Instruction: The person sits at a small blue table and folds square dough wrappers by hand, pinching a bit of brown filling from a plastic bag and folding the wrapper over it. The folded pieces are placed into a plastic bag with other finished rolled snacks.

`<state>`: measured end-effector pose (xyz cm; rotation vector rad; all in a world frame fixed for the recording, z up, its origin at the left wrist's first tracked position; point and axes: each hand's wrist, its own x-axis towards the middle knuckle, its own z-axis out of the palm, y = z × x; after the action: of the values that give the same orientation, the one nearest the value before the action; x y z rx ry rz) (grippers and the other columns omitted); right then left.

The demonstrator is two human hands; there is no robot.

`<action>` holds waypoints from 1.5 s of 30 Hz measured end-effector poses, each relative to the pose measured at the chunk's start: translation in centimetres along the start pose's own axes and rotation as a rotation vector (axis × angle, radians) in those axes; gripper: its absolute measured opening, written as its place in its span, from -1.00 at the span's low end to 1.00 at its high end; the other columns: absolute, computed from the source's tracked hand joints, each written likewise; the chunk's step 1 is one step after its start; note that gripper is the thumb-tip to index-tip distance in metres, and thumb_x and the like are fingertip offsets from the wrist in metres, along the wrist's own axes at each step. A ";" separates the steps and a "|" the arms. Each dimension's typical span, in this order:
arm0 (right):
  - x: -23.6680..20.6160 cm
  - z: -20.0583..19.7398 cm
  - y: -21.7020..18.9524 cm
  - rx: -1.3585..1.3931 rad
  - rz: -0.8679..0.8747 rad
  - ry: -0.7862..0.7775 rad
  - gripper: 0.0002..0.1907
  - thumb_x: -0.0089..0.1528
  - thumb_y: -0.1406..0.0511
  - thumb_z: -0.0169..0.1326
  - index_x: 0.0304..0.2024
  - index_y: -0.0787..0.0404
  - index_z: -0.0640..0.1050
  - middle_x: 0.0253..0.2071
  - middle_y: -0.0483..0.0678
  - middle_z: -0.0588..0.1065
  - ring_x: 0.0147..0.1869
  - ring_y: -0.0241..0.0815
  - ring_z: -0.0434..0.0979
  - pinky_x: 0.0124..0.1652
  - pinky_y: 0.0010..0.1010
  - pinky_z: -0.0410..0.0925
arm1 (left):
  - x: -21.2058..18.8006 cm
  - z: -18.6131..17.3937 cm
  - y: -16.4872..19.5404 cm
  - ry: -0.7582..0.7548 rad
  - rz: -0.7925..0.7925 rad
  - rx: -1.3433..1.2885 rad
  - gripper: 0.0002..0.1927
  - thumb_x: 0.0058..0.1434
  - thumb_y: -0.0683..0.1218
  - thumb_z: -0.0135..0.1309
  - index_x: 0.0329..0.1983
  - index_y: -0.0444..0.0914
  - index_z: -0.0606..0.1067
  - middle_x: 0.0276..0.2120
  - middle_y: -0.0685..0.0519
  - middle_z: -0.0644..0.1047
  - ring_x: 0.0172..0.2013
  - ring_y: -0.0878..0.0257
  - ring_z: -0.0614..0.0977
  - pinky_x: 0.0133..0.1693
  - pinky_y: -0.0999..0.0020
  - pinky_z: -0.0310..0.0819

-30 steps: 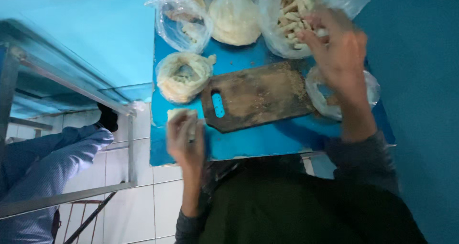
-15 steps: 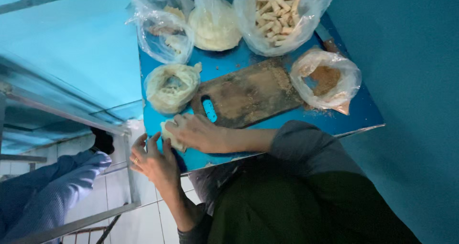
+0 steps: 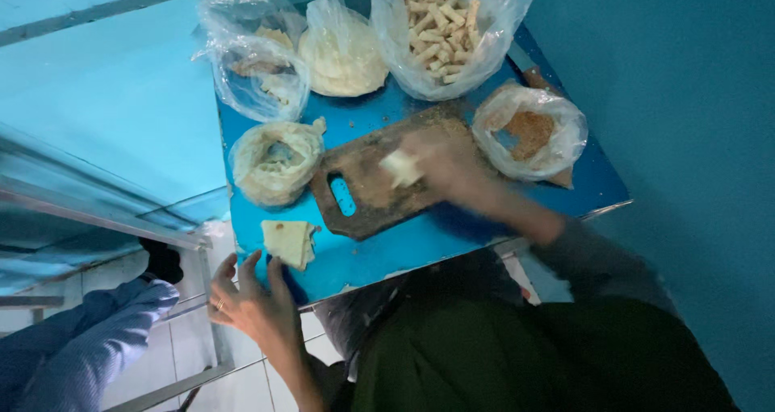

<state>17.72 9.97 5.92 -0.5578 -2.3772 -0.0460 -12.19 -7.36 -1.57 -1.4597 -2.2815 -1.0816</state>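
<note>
A small pale piece of dough [image 3: 401,168], blurred and possibly rolled, sits over the middle of the dark wooden cutting board [image 3: 363,194], which lies flat with its slotted handle pointing to the near left. A flat, pale, folded wrapper [image 3: 288,241] lies on the blue table just near-left of the board.

The table [image 3: 420,250] is a strong blue, speckled with pale crumbs. On it the cutting board [image 3: 379,186] is dark, worn brown, with the blue showing through its handle slot. At twelve o'clock of the board a clear bag [image 3: 452,25] holds tan, beige sticks; at two o'clock another clear bag [image 3: 529,133] holds orange-brown crumbs. At eleven o'clock a bag of dough [image 3: 343,57] is creamy white — so is the folded wrapper [image 3: 289,241] at seven o'clock. The wall [image 3: 678,97] is deep teal — the floor tiles [image 3: 161,372] white.
</note>
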 end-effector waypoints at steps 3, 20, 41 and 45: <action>-1.7 -3.6 1.9 -0.127 0.595 -0.183 -0.79 0.30 0.35 0.13 -0.03 0.25 0.48 -0.26 0.11 0.53 -0.17 0.13 0.58 -0.24 -0.08 0.39 | 0.1 -0.8 0.8 0.003 0.014 -0.002 -0.69 0.28 -0.01 0.29 0.05 -0.14 0.61 0.20 0.00 0.48 0.22 -0.01 0.43 0.26 -0.13 0.08; -2.1 -4.7 0.8 -0.177 0.649 -0.118 -0.79 0.31 0.32 0.12 -0.05 0.28 0.47 -0.20 0.10 0.51 -0.11 0.14 0.55 -0.16 -0.05 0.39 | 0.7 -1.2 6.2 -0.068 0.055 -0.405 -0.76 0.26 -0.16 0.26 -0.02 -0.31 0.61 0.12 -0.14 0.51 0.03 0.00 0.55 0.06 0.12 0.44; -2.6 0.2 -6.5 0.191 0.266 0.077 -0.73 0.19 0.34 0.29 -0.07 0.17 0.55 -0.11 0.01 0.59 -0.04 0.02 0.67 -0.06 -0.27 0.49 | -1.0 4.9 12.9 -0.843 -0.743 -1.959 -0.24 0.45 0.27 -0.35 0.39 -0.44 0.29 0.34 -0.13 0.41 0.34 0.08 0.38 0.35 0.21 0.20; -3.6 0.9 -5.2 0.453 0.536 0.059 -0.81 0.23 0.37 0.26 -0.10 0.18 0.60 -0.14 0.00 0.63 -0.17 -0.15 0.71 -0.20 -0.40 0.52 | -1.7 5.3 13.0 -0.747 -0.728 -1.914 -0.40 0.49 0.10 -0.21 0.36 -0.46 0.18 0.35 -0.15 0.37 0.37 0.02 0.38 0.37 0.01 0.24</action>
<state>17.50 4.05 3.49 -0.9232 -2.0137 0.6834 0.75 -1.82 -0.23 -1.2604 -1.6096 -4.1636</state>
